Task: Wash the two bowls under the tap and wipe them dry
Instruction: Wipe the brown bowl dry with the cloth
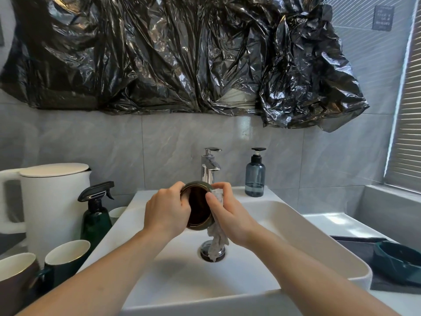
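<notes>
Left hand (167, 214) grips the dark green bowl (197, 206) tilted over the basin (296, 229). Right hand (230, 215) pinches a grey cloth (217, 238) against its rim; turn the bowl steadily while wiping.

Grey marbled wall tiles (114, 142) back a white basin (296, 224). Crinkled black plastic sheeting (159, 53) hangs across the upper wall. Daylight enters through slatted blinds (407, 133) at the right, above a grey ledge (391, 201).
</notes>
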`<state>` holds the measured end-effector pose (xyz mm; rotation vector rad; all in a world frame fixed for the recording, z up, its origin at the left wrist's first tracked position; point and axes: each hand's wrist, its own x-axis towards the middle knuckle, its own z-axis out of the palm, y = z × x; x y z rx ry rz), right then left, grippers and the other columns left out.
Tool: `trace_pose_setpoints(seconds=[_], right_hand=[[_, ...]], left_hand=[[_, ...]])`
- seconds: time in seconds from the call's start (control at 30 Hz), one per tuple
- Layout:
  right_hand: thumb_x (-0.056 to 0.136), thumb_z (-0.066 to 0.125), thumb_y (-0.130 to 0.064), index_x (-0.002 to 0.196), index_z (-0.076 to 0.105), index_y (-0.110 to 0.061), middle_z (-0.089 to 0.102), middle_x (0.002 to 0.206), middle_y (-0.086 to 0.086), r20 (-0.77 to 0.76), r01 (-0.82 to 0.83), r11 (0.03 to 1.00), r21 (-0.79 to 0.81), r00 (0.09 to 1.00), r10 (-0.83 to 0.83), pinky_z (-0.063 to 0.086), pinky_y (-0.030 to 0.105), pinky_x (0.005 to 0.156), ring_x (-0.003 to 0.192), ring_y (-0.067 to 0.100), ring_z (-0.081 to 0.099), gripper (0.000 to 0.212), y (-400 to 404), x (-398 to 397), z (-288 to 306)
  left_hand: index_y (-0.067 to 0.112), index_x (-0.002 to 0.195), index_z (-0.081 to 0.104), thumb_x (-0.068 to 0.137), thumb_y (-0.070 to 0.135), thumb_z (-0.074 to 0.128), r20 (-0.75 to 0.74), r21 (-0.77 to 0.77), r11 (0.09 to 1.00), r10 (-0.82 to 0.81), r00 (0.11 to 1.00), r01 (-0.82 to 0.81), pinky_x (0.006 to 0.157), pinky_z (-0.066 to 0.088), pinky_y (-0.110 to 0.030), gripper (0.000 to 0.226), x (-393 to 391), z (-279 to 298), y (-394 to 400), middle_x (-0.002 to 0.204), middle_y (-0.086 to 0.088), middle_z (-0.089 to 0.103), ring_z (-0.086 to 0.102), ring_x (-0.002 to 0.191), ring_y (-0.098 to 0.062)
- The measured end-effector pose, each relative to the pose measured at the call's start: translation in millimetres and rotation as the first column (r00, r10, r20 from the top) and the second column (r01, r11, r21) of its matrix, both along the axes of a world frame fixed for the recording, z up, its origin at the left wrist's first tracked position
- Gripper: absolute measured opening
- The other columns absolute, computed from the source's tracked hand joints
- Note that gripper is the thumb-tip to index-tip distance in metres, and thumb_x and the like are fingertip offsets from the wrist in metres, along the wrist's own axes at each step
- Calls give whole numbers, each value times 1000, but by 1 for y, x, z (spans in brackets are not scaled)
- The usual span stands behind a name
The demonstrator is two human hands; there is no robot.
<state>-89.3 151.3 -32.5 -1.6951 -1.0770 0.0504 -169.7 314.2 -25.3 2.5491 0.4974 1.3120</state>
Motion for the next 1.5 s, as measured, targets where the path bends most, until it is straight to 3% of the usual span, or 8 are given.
trace_pose_setpoints(seconds=[0.17, 0.3, 0.4, 0.57, 0.77, 0.9, 1.17, 1.5], right_hand=[[99, 46, -62, 129, 38, -38, 75, 93, 8, 9, 77, 994, 82, 997, -78, 59, 46, 86, 89, 22, 73, 39, 1, 3, 1], [105, 49, -51, 139, 34, -29, 75, 105, -5, -33, 4, 999, -32, 999, -5, 55, 31, 90, 99, 8, 71, 43, 1, 0, -1], [97, 49, -63, 144, 32, -30, 73, 112, -10, -45, -24, 997, -71, 999, 20, 51, 42, 103, 111, 9, 67, 59, 5, -2, -3], [102, 49, -52, 131, 37, -35, 76, 101, -5, 33, 71, 997, 6, 997, -71, 57, 44, 93, 95, 11, 71, 36, 1, 1, -1], [95, 52, -52, 120, 39, -39, 67, 78, -5, 155, 168, 985, -26, 974, -162, 55, 48, 74, 70, 16, 63, 31, -2, 5, 0], [99, 54, -49, 121, 41, -38, 70, 85, 0, 142, 130, 991, 13, 981, -131, 58, 44, 72, 75, 17, 66, 28, -3, 3, 2], [96, 54, -62, 129, 54, -34, 70, 118, -11, -78, -70, 985, -155, 995, 59, 52, 38, 104, 112, 7, 65, 43, 0, 1, -7], [107, 42, -52, 138, 42, -30, 73, 109, -1, -12, 45, 999, 15, 999, -45, 56, 30, 91, 99, 7, 70, 38, -1, 3, 1]], left_hand=[[24, 100, 64, 103, 28, 52, -37, 71, 996, -48, 998, 50, 65, 48, -42, 14, 1, 2, -8, 84, -6, 73, 64, 82, -40], [23, 91, 67, 103, 30, 55, 50, -110, 994, 4, 999, 2, 67, 53, -44, 19, 0, 3, -3, 83, -6, 73, 62, 82, -40], [25, 86, 65, 105, 30, 53, 82, -208, 978, 3, 997, 14, 65, 49, -40, 23, 1, 3, 2, 84, -4, 72, 61, 81, -35], [24, 97, 65, 108, 35, 44, -99, -291, 956, -70, 993, 38, 77, 54, -41, 26, 6, -4, -3, 97, -3, 72, 62, 88, -29], [36, 109, 58, 100, 35, 54, -115, -52, 988, -150, 982, 145, 73, 50, -38, 10, -2, 4, -15, 103, 15, 70, 64, 95, -24], [30, 103, 65, 100, 29, 55, -90, 86, 991, -98, 991, 106, 66, 45, -38, 10, -5, 6, -17, 96, 6, 74, 65, 92, -31], [26, 101, 69, 103, 26, 55, 23, -63, 997, 56, 998, -54, 63, 37, -35, 14, -6, 8, -2, 88, -4, 75, 54, 74, -30], [24, 99, 66, 102, 26, 53, -8, 2, 1000, -29, 1000, 29, 65, 53, -43, 13, 1, 4, -10, 83, -4, 73, 64, 78, -36]])
